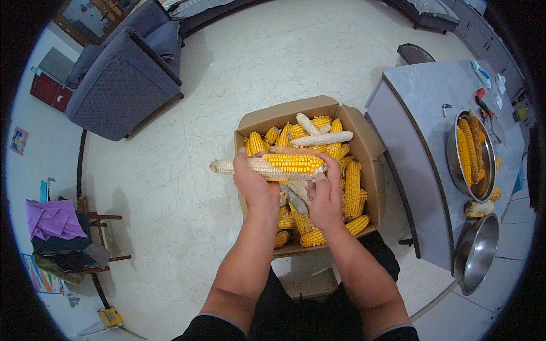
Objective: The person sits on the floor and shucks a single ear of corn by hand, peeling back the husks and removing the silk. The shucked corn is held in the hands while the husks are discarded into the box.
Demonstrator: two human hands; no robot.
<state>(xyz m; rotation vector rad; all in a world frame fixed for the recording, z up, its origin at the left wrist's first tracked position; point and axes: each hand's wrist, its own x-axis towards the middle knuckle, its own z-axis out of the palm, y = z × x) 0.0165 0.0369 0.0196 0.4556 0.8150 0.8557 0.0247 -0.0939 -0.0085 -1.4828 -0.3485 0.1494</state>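
A partly shelled ear of corn (294,164) lies level between my two hands, above an open cardboard box (371,183). Yellow kernels remain on its upper right part; the left end and lower side are bare cob. My left hand (258,183) grips it left of the middle, with the bare end sticking out past the thumb. Around the right end close the fingers of my right hand (326,194). Under them the box holds many yellow ears (353,187) and several bare cobs (323,139). The corn directly beneath my hands is partly hidden.
At right a grey table (426,98) bears a steel bowl of corn ears (451,164), a red-and-black tool (482,102) and, at its near edge, another steel bowl (476,255). A grey armchair (123,85) stands upper left, a chair with cloths (57,219) lower left.
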